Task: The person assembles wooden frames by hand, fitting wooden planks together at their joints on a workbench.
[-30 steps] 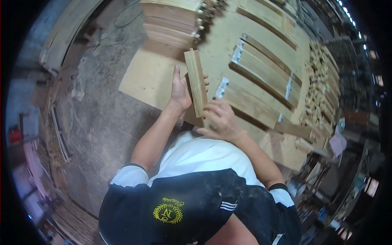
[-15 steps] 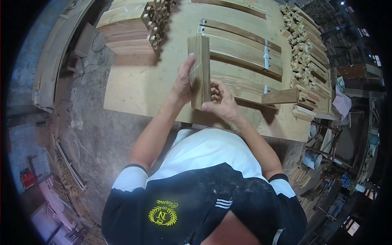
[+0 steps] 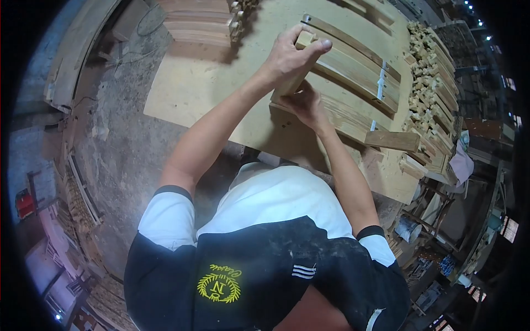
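At the bottom of the frame is the person's own torso, in a white and black shirt with a yellow emblem. Both forearms reach up toward the upper middle. The right hand (image 3: 307, 105) sits lower, fingers curled under the bottom end of a short wooden block (image 3: 291, 77). The left hand (image 3: 288, 54) is clamped over the block's top end, thumb across its pale end face. The block is light, straight-grained timber, squared, standing tilted above the workbench (image 3: 193, 94), a pale sheet board. Just beyond the hands lie long curved slats (image 3: 353, 66), laid side by side, with pale strips across them. A short plank (image 3: 393, 140) lies at centre right. Farther right runs a heap of small notched pieces (image 3: 430, 60); at the top, stacked boards (image 3: 199, 22).
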A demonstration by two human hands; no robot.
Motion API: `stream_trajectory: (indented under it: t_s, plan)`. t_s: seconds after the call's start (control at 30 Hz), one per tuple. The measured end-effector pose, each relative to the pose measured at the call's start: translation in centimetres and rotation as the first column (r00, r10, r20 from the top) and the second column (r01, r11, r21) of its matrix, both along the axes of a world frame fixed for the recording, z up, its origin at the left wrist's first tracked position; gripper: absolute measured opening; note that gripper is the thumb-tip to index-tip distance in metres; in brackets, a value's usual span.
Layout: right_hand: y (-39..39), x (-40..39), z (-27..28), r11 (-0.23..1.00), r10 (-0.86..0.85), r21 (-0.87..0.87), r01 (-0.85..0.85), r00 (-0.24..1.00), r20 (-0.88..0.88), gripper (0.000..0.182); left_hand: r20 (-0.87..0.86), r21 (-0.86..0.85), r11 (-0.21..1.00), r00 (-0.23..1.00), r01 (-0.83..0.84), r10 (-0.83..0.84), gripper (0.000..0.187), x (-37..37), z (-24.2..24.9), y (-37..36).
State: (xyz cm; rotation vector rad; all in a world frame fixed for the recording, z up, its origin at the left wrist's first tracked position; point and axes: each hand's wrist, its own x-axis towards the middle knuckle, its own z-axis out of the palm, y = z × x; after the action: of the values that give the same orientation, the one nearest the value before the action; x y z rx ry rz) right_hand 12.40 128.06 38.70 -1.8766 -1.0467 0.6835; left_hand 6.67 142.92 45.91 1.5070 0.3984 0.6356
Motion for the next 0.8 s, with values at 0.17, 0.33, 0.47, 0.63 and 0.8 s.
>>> stream_trajectory:
  t_s: [0.17, 0.33, 0.47, 0.63, 0.8]
  plan:
    - [0.0, 0.9, -2.3, 0.999, -0.001, 0.033, -0.005, 0.979, 0.202, 0.042, 0.123, 0.146, 0.983, 0.988, -0.112, 0.094, 0.035, 0.1, 0.0, -0.8]
    - [0.0, 1.5, -4.1, 0.944, 0.09, 0.234, -0.231, 0.865, 0.494, 0.052, 0.233, 0.144, 0.962, 0.953, -0.232, 0.195, 0.036, -1.8, -2.1, -2.3]
    - [-0.3, 1.3, -5.4, 0.898, 0.065, 0.323, -0.3, 0.815, 0.576, 0.051, 0.342, 0.244, 0.922, 0.917, -0.299, 0.207, 0.037, -2.8, -2.7, -3.8]
    - [-0.2, 1.7, -4.5, 0.911, 0.09, 0.274, -0.308, 0.797, 0.597, 0.056, 0.297, 0.247, 0.93, 0.935, -0.271, 0.193, 0.038, -2.9, -3.2, -3.7]
    - [-5.4, 0.5, -1.0, 0.964, -0.083, 0.251, -0.086, 0.801, 0.594, 0.049, 0.067, 0.057, 0.997, 0.996, -0.06, 0.056, 0.054, -4.6, -3.0, -2.9]
